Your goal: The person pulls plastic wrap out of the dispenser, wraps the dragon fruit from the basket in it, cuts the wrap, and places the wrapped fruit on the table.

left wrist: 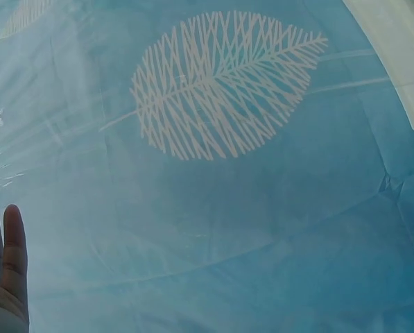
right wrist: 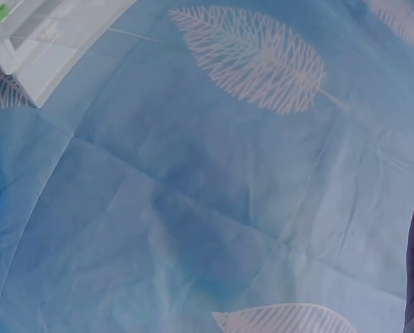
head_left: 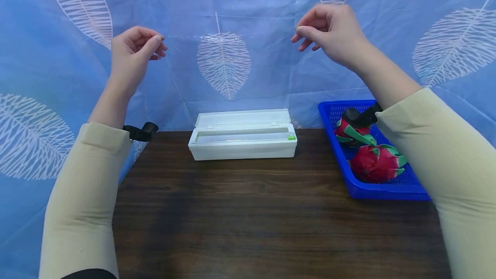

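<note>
A clear sheet of plastic wrap (head_left: 221,38) is stretched between the two raised hands, visible mainly by its glints and faint edge. My left hand (head_left: 133,55) pinches one upper corner between thumb and forefinger; creases fan out from that grip in the left wrist view. The other corner is pinched by my right hand (head_left: 335,33), a little higher. Below the hands, a white plastic-wrap dispenser box (head_left: 244,149) stands at the table's back edge with its lid (head_left: 242,118) raised and a green slider (head_left: 291,137) at its right end.
On the right of the dark wooden table (head_left: 248,218) stands a blue plastic basket (head_left: 345,175), partly behind the right forearm. It holds red dragon fruits (head_left: 376,165) with green scales. A blue cloth with white leaf prints (head_left: 263,81) hangs behind the table.
</note>
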A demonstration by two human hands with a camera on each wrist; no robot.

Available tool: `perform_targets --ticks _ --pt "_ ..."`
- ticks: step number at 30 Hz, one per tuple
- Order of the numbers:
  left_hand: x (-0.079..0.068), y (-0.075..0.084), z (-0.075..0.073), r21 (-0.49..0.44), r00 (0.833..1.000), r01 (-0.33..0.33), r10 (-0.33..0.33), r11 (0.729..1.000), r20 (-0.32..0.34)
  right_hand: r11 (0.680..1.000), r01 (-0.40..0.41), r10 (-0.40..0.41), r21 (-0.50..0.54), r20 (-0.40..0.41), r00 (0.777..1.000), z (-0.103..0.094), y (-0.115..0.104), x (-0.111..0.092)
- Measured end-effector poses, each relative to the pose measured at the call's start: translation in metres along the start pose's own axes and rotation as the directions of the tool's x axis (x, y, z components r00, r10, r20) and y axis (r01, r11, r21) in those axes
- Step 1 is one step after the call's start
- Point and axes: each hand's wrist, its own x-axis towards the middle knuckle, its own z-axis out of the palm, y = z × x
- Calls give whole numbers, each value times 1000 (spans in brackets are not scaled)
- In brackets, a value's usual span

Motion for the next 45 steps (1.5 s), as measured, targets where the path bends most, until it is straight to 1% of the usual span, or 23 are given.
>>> perform_targets --ticks 3,7,10,12,16,20,23,25,26,30,33,34,38,42,45 --pt "-6 -1 -1 -64 1000 -6 7 998 8 1000 6 -6 -7 13 1000 1 -3 -7" --pt "-18 -2 -3 -125 1000 -23 25 992 15 1000 30 -30 -4 24 999 4 -7 -19" --pt "-28 0 -5 -129 999 -35 38 991 18 998 60 -60 -2 32 998 6 -9 -29" --pt "-36 2 -5 -148 999 -35 39 988 27 997 80 -80 0 38 996 7 -10 -37" --pt "-54 6 -7 -169 996 -34 46 985 70 993 117 -118 27 52 992 8 -11 -52" --pt "-71 7 -8 -218 990 -35 64 975 128 986 153 -158 72 76 984 10 -11 -65" --pt "-81 5 -8 -222 987 -41 74 974 143 981 165 -175 99 101 979 13 -11 -73" --pt "-87 3 -8 -205 988 -34 64 978 143 980 163 -176 116 117 977 14 -10 -78" --pt "-90 2 -8 -181 988 -31 58 983 142 979 162 -177 126 124 976 14 -9 -81" --pt "-100 -1 -8 -52 991 -2 9 999 137 973 167 -191 157 149 970 18 -3 -90" --pt "-109 -3 -7 49 990 8 -15 999 140 970 164 -194 181 163 967 22 2 -97" --pt "-111 -3 -7 70 990 12 -22 997 143 969 160 -192 186 168 967 23 4 -99" --pt "-123 -8 -7 47 988 42 -48 998 149 967 134 -177 216 193 965 28 8 -109" --pt "-136 -13 -9 -9 981 111 -109 994 160 953 136 -201 270 230 952 36 9 -123" --pt "-146 -14 -12 -10 974 148 -145 989 172 938 156 -237 311 245 940 42 9 -132"
